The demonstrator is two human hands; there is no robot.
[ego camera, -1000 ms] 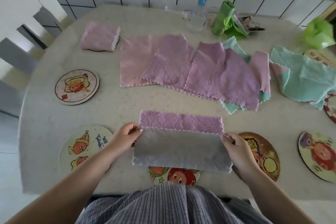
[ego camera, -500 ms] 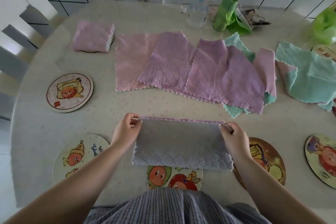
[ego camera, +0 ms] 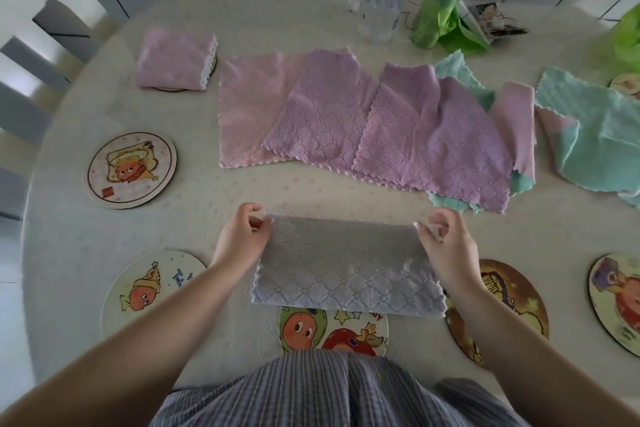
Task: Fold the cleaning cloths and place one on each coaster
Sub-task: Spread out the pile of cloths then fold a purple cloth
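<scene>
The surface [ego camera: 214, 204] carried the grey cloth [ego camera: 343, 274], folded in half near the front edge, partly over a coaster [ego camera: 332, 333]. It looked light and limp, best held by corners. The left hand [ego camera: 242, 239] and right hand [ego camera: 446, 246] pinched its far corners.
</scene>
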